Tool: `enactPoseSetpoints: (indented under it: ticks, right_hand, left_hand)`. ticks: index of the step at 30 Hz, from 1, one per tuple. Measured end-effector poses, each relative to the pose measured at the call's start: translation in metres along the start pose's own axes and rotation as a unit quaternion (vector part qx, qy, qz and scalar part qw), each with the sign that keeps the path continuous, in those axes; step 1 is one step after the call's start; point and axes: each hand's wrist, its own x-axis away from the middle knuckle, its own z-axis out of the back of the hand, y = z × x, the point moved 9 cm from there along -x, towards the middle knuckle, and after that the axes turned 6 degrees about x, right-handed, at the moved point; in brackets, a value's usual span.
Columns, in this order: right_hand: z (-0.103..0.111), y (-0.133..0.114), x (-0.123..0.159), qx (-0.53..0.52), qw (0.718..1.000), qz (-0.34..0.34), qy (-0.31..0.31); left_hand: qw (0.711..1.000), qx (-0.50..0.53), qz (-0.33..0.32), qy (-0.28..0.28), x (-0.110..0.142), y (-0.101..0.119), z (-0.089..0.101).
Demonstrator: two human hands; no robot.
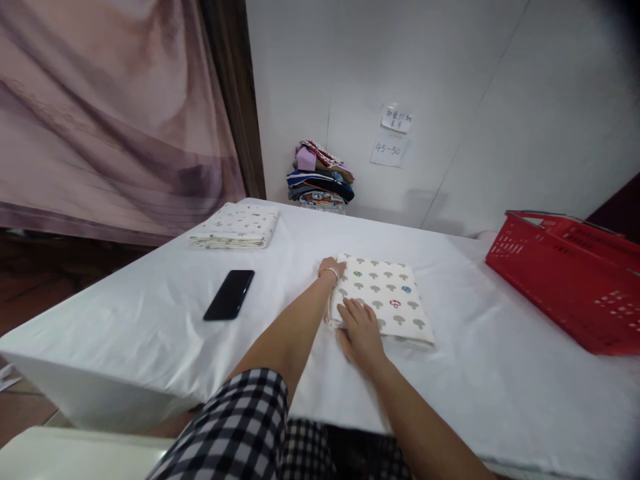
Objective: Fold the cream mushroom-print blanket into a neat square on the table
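Note:
A folded white cloth (385,293) with grey mushroom prints and a few coloured ones lies flat on the white-covered table (440,407). My left hand (332,267), with a bracelet at the wrist, is at the cloth's far left corner, its fingers closed around the edge; the fingertips are partly hidden. Nearer to me, my right hand (363,333) rests on the cloth's near left part. Its fingers are stretched out over the top, and the thumb is by the edge.
Another folded printed cloth (237,227) lies at the far left of the table. A black phone (229,295) is nearer, left of my arm. On the right stands a red basket (565,273). Behind the table, a stack of folded fabrics (320,177) is against the wall.

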Motion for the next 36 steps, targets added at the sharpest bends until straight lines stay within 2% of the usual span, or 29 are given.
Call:
enactPoseSetpoints:
  ticks: [3,6,9,11,13,18,21,25,28,31,36]
  right_hand:
    - [0.0,-0.001,-0.001,0.0,1.0,0.001,-0.001]
    - [0.003,-0.001,-0.002,-0.001,1.0,0.002,0.003]
    - [0.007,-0.003,-0.004,0.0,1.0,-0.004,0.004]
    - [0.008,-0.005,-0.005,0.006,1.0,-0.007,0.001]
    - [0.009,-0.008,-0.004,0.017,1.0,-0.005,-0.009]
    - [0.017,-0.006,0.019,0.03,0.997,0.029,-0.067]
    - [0.039,0.025,0.051,0.024,0.999,0.019,-0.042]
    - [0.076,0.107,0.103,0.041,0.988,-0.131,0.073]
    - [0.081,0.15,0.128,0.037,0.972,-0.217,0.086]
    - [0.076,0.163,0.132,0.015,0.962,-0.263,0.066]
    - [0.069,0.158,0.115,-0.045,0.963,-0.263,0.047]
  left_hand:
    - [0.998,-0.018,-0.036,0.039,0.017,0.009,0.007]
    - [0.984,-0.06,-0.154,0.062,0.044,0.032,0.002]
    - [0.959,-0.098,-0.263,0.037,0.068,0.046,-0.016]
    - [0.957,-0.101,-0.273,0.0,0.074,0.04,-0.028]
    - [0.961,-0.094,-0.257,-0.032,0.073,0.029,-0.037]
    - [0.965,-0.098,-0.239,-0.055,0.068,0.014,-0.042]
    - [0.96,-0.111,-0.249,-0.06,0.07,0.016,-0.043]
    - [0.956,-0.122,-0.261,-0.057,0.073,0.019,-0.043]
    - [0.957,-0.117,-0.261,-0.055,0.074,0.02,-0.041]
    - [0.959,-0.107,-0.255,-0.062,0.076,0.019,-0.04]
    - [0.961,-0.095,-0.254,-0.056,0.076,0.019,-0.039]
